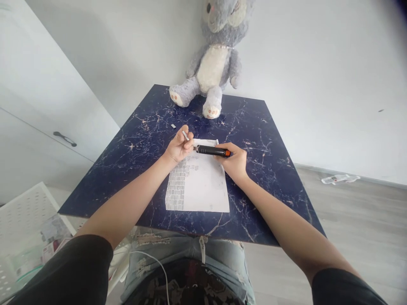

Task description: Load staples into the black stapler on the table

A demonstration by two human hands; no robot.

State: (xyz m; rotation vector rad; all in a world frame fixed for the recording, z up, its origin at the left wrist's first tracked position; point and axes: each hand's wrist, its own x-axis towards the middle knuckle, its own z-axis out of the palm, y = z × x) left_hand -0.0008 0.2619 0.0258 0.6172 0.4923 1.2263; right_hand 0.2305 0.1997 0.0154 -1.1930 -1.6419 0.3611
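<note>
My left hand (179, 146) is closed in a pinch on a small thin silvery blade-like piece (185, 135), held just above the top edge of a white printed sheet (199, 182). My right hand (234, 161) grips a black utility knife (211, 150) with an orange end, lying sideways across the top of the sheet; its tip points toward my left hand. The sheet lies flat on a dark blue marbled table (133, 161). A second tiny silvery piece (173, 126) lies on the table beyond my left hand.
A grey and white plush toy (213, 59) sits at the table's far edge against the wall. A white perforated basket (28, 228) with paper in it stands on the floor at left. A cabinet handle (64, 138) shows at left. A clear plastic wrapper (339, 179) lies on the floor at right.
</note>
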